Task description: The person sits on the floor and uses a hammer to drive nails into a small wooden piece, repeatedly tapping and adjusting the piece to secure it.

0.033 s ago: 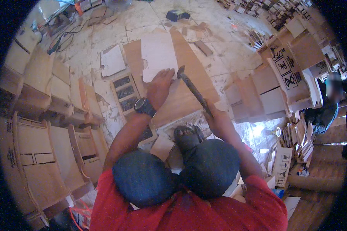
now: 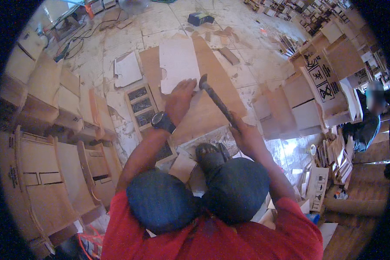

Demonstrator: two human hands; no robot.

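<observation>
My left hand (image 2: 181,102), with a dark watch (image 2: 162,121) on its wrist, lies flat with fingers stretched over the lower end of a white sheet (image 2: 177,56). This sheet has a small notch in its left edge and rests on a brown wooden panel (image 2: 223,89). In my right hand (image 2: 248,138) is a hammer (image 2: 219,103), gripped by the lower handle. Its head is close to the sheet's lower right corner, just beside my left fingertips. Whether the head touches the sheet, I cannot tell. Any nail there is too small to make out.
Left of the panel lie a slatted wooden frame (image 2: 142,106) and another white sheet (image 2: 128,69). Stacked wooden pieces (image 2: 43,164) line the left side, and cartons (image 2: 323,82) the right. A dark box (image 2: 200,18) sits farther off. Another person (image 2: 368,125) is at the far right.
</observation>
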